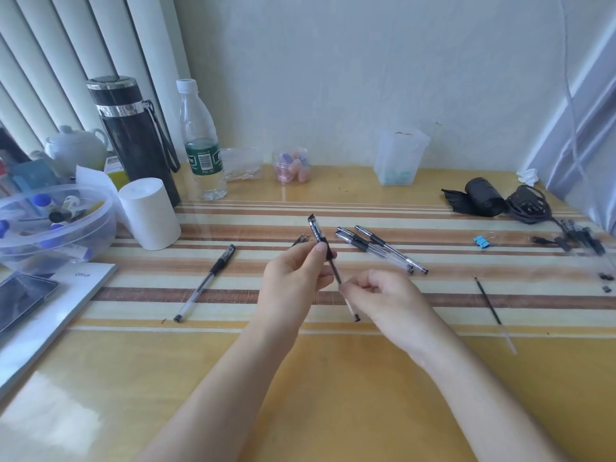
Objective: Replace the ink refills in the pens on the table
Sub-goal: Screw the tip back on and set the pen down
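Head view: both hands are up over the table (pixel 333 378), working one pen (pixel 333 266) between them. The left hand (pixel 293 275) grips the upper part, thumb and fingers curled round the rubber section just under the cap. The right hand (pixel 386 298) pinches the clear barrel lower down, fingertips closed tight on it. The pen's long axis runs on a slant, cap end away and to the left, tail end toward the person and to the right. So each hand has one half, the left farther out and the right nearer in. Any twist or pull has to follow that line, and I'd say the barrel is being parted from the front section, though I cannot tell whether the joint is loose. Well apart to the right of the pen, a loose refill (pixel 490 305) lies on the table, on the right hand's side. Just beyond the pen and to its right, three pens (pixel 380 250) lie together. Off to its left lies a lone pen (pixel 205 283).
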